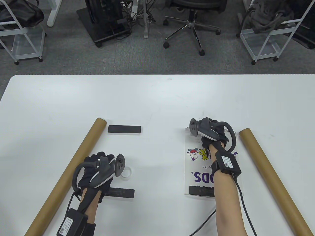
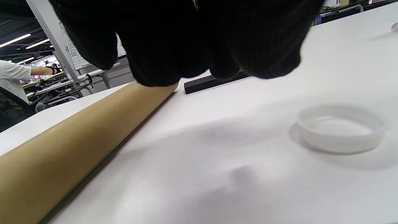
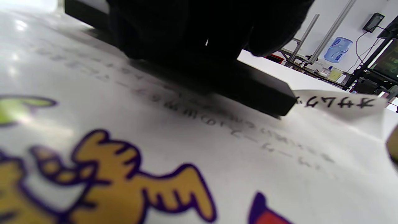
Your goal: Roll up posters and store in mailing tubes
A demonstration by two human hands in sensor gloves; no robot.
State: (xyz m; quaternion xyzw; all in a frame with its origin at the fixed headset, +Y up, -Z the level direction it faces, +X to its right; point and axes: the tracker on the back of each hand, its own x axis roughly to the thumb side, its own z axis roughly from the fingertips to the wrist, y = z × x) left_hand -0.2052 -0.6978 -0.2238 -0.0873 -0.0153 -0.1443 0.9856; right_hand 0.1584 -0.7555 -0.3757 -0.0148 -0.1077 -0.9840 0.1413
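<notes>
Poster [image 1: 198, 169] lies pinned by black bars [image 1: 201, 191] (right fingers [image 3: 192, 34] on one; left grip unclear).

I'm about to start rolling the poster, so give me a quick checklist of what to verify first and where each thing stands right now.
1. Far weight bar off the poster: not ok, it lies on the far edge under the right hand.
2. Near weight bar off the poster: not ok, it sits on the near edge.
3. Right hand's grip on the far bar: cannot tell, fingers are hidden.
4. Right tube within reach: ok, it lies beside the poster.
5. Clear end cap at hand: ok, it lies on the table by the left hand.
6. Left hand free: ok, it seems to hold nothing.
</notes>
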